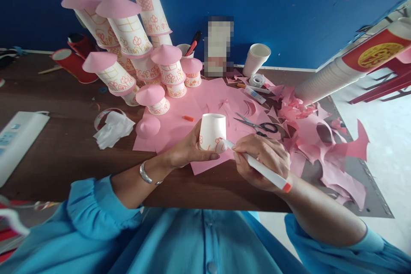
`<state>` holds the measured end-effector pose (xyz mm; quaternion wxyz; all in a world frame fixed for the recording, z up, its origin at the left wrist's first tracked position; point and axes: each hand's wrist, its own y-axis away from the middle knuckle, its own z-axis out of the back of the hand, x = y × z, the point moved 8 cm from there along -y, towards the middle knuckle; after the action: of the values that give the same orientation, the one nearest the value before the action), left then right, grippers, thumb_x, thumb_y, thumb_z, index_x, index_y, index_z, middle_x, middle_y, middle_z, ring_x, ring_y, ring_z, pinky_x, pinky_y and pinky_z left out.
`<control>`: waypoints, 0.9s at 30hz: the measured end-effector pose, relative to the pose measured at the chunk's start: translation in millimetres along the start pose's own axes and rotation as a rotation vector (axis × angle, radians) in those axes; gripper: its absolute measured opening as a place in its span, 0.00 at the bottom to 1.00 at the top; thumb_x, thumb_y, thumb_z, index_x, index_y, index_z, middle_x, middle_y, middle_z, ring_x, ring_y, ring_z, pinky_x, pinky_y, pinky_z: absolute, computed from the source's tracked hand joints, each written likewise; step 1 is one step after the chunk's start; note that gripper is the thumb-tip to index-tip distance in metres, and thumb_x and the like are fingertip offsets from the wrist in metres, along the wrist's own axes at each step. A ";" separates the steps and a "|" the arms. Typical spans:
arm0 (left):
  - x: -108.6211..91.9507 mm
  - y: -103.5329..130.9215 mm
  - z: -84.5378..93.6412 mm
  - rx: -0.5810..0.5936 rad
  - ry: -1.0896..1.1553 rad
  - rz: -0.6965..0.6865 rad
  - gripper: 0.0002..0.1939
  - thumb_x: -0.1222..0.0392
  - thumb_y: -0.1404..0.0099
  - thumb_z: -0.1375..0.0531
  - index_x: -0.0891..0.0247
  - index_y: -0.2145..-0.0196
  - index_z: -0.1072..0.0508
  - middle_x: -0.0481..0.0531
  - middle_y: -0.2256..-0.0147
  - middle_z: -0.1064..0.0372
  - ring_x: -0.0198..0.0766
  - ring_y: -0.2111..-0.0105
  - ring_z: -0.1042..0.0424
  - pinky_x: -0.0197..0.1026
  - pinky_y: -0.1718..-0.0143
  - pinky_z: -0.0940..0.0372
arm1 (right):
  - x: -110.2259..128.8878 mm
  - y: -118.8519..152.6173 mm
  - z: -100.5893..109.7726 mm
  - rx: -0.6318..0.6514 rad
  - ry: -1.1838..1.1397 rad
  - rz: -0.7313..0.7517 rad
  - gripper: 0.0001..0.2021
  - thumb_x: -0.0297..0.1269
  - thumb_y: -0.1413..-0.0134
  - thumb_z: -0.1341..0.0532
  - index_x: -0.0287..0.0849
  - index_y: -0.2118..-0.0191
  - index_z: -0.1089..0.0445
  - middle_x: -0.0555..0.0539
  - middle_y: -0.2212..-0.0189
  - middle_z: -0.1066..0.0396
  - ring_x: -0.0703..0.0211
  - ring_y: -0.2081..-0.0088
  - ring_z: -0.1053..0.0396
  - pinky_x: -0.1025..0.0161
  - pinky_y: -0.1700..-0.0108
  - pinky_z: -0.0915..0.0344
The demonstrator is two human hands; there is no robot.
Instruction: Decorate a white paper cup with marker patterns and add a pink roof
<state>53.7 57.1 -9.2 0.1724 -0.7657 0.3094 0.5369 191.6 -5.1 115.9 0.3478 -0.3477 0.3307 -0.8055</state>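
Observation:
A white paper cup point(213, 128) with red-orange flower lines drawn low on its side is held up over the pink paper. My left hand point(189, 147) is closed around it, the thumb along its lower edge. My right hand point(261, 158) grips a white marker point(265, 171) with an orange end, its tip touching the cup's lower right side. An orange marker cap point(189, 118) lies on the pink sheet point(205, 98) behind the cup. Black-handled scissors point(257, 126) rest open just beyond my right hand.
Decorated cup towers point(130, 38) with pink cone roofs stand at the back left. Pink paper scraps point(321, 145) cover the right side, near a long leaning stack of cups point(334, 68). A white power strip point(21, 141) lies left, with tissue point(114, 129) nearby. Behind is a blue wall point(289, 8).

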 end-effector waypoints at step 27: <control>-2.9 -0.1 2.5 -0.025 -0.001 -0.043 0.41 0.57 0.45 0.20 0.55 0.38 0.33 0.50 0.59 0.30 0.42 0.57 0.30 0.44 0.55 0.33 | 2.2 -0.6 -1.6 0.031 0.034 0.011 0.12 0.20 0.41 0.39 0.46 0.58 0.32 0.55 0.75 0.25 0.63 0.77 0.25 0.67 0.75 0.29</control>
<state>51.3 59.5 -7.4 0.1745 -0.7739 0.2864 0.5372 189.0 -6.0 116.3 0.3518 -0.3267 0.3261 -0.8144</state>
